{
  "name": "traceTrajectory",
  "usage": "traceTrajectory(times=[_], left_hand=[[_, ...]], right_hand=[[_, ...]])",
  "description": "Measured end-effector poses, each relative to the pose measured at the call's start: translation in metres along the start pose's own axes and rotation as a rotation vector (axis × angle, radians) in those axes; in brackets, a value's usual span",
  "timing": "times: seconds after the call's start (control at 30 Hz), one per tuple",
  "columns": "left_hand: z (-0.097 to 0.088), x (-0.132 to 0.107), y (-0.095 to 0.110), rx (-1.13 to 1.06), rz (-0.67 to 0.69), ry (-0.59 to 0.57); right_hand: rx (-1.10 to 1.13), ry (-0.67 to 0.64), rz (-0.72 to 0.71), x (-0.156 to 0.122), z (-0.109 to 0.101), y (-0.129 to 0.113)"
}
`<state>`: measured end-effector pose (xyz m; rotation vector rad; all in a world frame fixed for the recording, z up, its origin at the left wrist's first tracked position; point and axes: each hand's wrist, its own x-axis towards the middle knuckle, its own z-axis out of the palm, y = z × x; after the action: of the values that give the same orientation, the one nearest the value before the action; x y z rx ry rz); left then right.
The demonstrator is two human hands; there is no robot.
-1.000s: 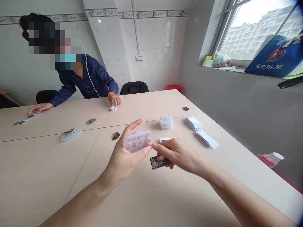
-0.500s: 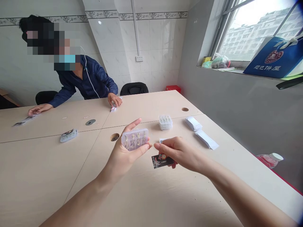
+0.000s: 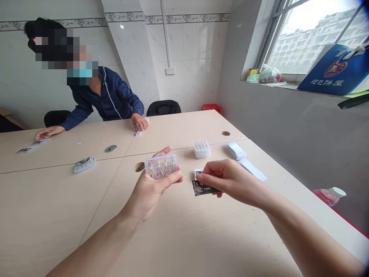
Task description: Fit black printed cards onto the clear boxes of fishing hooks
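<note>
Slightly apart: left hand (image 3: 151,190) holds case (image 3: 162,166), curled right hand (image 3: 230,180) holds card (image 3: 201,189).

Pale tiled walls (image 3: 207,50) with a patterned border (image 3: 127,17) rise beyond this light wood-toned table (image 3: 57,204), a black chair (image 3: 163,104) sits behind its far edge, and daylight pours through the window (image 3: 302,42) over on the right.

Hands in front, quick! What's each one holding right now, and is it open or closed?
Left hand: closed, holding a see-through case with gold-coloured pieces inside.
Right hand: closed, holding a black printed card.
</note>
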<state>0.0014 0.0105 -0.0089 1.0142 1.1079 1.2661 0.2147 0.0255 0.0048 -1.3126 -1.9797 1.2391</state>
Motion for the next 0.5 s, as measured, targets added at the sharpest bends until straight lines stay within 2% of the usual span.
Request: traceTrajectory(times=[0.33,0.5], left_hand=[[0.0013,-0.0019,0.0008,-0.02,-0.018,-0.006],[-0.0029,-0.0019,-0.0032,0.001,-0.017,-0.086]], right_hand=[[-0.001,0.018,0.0,-0.0013,0.0,-0.0015],[0.012,0.011,0.005,-0.0015,-0.0015,-0.0022]])
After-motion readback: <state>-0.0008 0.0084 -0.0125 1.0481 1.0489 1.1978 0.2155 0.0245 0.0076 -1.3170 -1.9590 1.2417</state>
